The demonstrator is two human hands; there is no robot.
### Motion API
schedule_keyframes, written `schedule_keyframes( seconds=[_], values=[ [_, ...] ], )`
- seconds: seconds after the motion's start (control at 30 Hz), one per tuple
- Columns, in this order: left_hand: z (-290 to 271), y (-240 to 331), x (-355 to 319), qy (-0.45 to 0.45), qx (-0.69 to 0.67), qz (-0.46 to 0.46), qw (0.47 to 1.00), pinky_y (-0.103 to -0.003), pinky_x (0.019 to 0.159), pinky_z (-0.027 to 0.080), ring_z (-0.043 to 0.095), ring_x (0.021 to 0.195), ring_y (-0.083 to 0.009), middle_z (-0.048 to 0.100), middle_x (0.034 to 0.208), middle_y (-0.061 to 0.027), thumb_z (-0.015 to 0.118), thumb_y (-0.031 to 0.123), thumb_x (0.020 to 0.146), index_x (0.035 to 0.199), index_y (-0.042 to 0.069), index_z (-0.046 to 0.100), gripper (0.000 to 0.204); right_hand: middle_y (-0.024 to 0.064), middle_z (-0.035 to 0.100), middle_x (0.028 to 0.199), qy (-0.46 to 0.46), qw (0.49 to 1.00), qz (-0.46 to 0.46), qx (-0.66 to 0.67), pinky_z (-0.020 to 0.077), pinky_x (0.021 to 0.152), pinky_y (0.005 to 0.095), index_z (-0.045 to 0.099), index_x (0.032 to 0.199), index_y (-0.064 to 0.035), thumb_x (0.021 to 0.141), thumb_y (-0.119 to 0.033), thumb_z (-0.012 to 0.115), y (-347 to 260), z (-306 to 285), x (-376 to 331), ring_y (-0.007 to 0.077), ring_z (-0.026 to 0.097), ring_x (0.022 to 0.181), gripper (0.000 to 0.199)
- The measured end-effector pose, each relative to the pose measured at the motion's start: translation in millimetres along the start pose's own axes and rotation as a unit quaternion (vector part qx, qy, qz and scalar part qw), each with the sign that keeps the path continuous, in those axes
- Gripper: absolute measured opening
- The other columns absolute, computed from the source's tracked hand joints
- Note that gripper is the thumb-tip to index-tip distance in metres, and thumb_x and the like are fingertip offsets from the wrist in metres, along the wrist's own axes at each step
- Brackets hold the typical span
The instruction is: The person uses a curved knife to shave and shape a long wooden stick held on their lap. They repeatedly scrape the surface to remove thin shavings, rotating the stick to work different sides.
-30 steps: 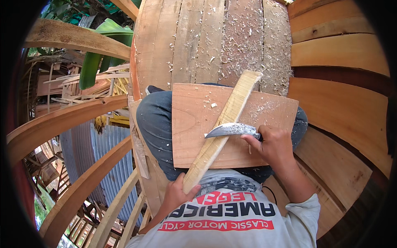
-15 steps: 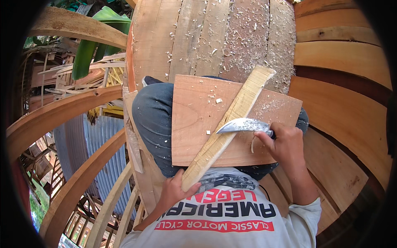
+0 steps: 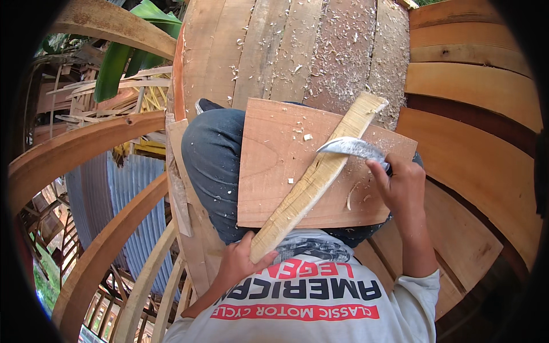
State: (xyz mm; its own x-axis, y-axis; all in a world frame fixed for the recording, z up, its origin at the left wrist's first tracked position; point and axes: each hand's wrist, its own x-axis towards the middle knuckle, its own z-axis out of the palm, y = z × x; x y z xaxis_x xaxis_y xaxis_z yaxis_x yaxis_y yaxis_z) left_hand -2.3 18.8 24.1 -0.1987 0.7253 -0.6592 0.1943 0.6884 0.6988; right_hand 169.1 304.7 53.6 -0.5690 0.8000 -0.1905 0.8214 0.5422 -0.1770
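A long, pale strip of wood [image 3: 311, 186] lies slantwise over a flat brown board [image 3: 269, 160] resting across my lap. Its near end is gripped by my left hand [image 3: 243, 258], close to my shirt. My right hand [image 3: 403, 183] is closed round the handle of a curved knife [image 3: 353, 147], most of which my fingers hide. The blade reaches leftward across the upper half of the strip, its tip near the strip's left edge. A thin curled shaving [image 3: 350, 197] and small wood chips [image 3: 307, 137] lie on the board.
Shavings cover much of the plank floor [image 3: 286, 51] ahead. Curved wooden planks [image 3: 466, 163] wall the right side. Bent wooden ribs [image 3: 91, 143] rise at the left, with corrugated metal sheeting [image 3: 137, 200] and piled scrap wood beyond. A green leaf [image 3: 114, 68] hangs at the upper left.
My right hand has moved the knife away from me, up along the strip toward its far end. The left hand keeps its grip on the near end.
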Motion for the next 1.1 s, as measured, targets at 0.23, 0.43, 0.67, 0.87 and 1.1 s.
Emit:
schedule_keyframes(
  seconds=[0.23, 0.43, 0.67, 0.87, 1.1],
  values=[
    [-1, -1, -3, -0.008, 0.013, -0.01, 1.0, -0.038, 0.054, 0.051, 0.066, 0.064, -0.0352, 0.061, 0.066, -0.02, 0.072, 0.045, 0.075, 0.09, -0.001, 0.053, 0.052, 0.0131, 0.052, 0.051, 0.041, 0.999, -0.012, -0.021, 0.042, 0.043, 0.0376, 0.051, 0.06, -0.0057, 0.078, -0.048, 0.067, 10, 6, 8, 0.0308, 0.055, 0.046, 0.048],
    [0, -4, -2, -0.009, 0.014, -0.008, 1.0, -0.037, 0.055, 0.051, 0.066, 0.063, -0.0333, 0.062, 0.066, -0.0189, 0.073, 0.046, 0.073, 0.089, 0.0, 0.053, 0.053, 0.0126, 0.051, 0.056, 0.049, 0.999, -0.003, -0.023, 0.0421, 0.046, 0.0387, 0.05, 0.064, -0.0059, 0.08, -0.047, 0.065, 16, 16, 8, 0.0318, 0.055, 0.049, 0.046],
    [5, -8, 0, 0.007, 0.012, 0.026, 1.0, -0.036, 0.054, 0.052, 0.067, 0.063, -0.0316, 0.063, 0.066, -0.0182, 0.073, 0.046, 0.073, 0.088, 0.0, 0.054, 0.053, 0.0133, 0.049, 0.053, 0.021, 0.996, -0.081, -0.015, 0.0412, 0.044, 0.0375, 0.049, 0.065, -0.0059, 0.081, -0.042, 0.066, 6, 8, -5, 0.0299, 0.055, 0.048, 0.043],
    [5, -3, -2, -0.008, -0.005, 0.003, 1.0, -0.036, 0.053, 0.051, 0.066, 0.062, -0.032, 0.063, 0.067, -0.0182, 0.073, 0.045, 0.073, 0.09, -0.001, 0.054, 0.053, 0.0125, 0.05, 0.056, -0.026, 0.98, -0.196, -0.019, 0.0403, 0.043, 0.037, 0.046, 0.065, -0.0053, 0.08, -0.043, 0.065, -1, 5, -16, 0.0274, 0.054, 0.047, 0.045],
    [4, -8, -3, -0.007, -0.003, 0.01, 1.0, -0.035, 0.054, 0.051, 0.067, 0.064, -0.0316, 0.062, 0.067, -0.0179, 0.072, 0.045, 0.074, 0.088, -0.001, 0.053, 0.052, 0.012, 0.049, 0.054, 0.039, 0.996, -0.075, 0.032, 0.0416, 0.045, 0.0371, 0.05, 0.068, -0.005, 0.082, -0.039, 0.065, 23, 15, -8, 0.0292, 0.054, 0.047, 0.04]
  ],
)
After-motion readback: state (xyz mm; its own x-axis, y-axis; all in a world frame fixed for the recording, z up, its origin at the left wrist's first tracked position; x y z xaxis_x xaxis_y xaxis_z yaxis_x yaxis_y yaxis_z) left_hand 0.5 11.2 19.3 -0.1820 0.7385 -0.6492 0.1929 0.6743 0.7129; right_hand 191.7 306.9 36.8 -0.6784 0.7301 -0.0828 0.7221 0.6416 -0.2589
